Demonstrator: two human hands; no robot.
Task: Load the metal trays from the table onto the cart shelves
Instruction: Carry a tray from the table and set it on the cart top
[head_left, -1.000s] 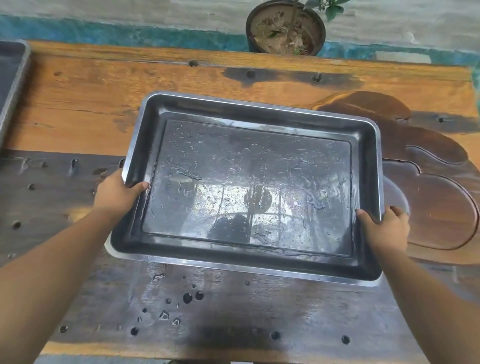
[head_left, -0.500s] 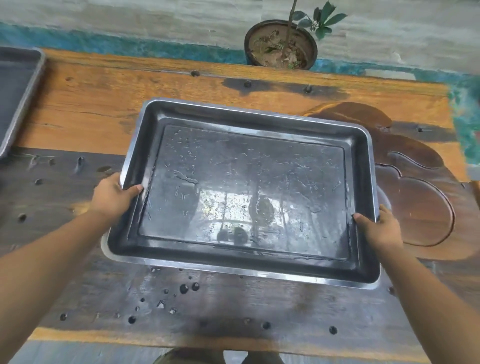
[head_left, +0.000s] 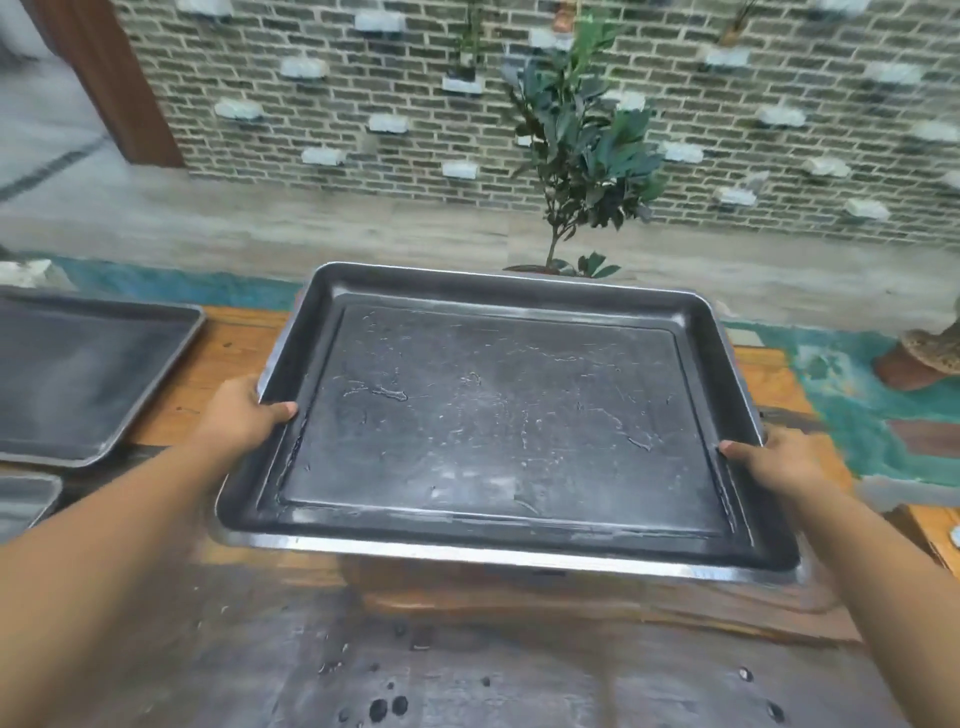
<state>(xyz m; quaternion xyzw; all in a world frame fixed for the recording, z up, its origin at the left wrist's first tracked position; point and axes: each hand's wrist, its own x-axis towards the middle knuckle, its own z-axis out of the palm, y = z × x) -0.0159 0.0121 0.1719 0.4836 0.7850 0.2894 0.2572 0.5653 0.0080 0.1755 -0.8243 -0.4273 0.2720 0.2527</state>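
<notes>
A large rectangular metal tray (head_left: 498, 415), dark and wet inside with a shiny rim, hangs above the wooden table (head_left: 467, 649), held level in front of me. My left hand (head_left: 241, 415) grips its left rim with the thumb inside the tray. My right hand (head_left: 779, 460) grips the right rim the same way. A second metal tray (head_left: 78, 374) lies flat on the table at the left, and the corner of a third tray (head_left: 26, 499) shows at the left edge below it. No cart is in view.
A potted plant (head_left: 582, 145) stands beyond the table's far edge, behind the held tray. A grey brick wall (head_left: 363, 78) runs across the back. A brown pot (head_left: 924, 358) sits at the right on teal flooring. Water drops dot the table's near part.
The tray has been lifted off the table and raised toward me, both hands still on its side rims. My view has tilted up, bringing the wall, plant and left trays into sight.
</notes>
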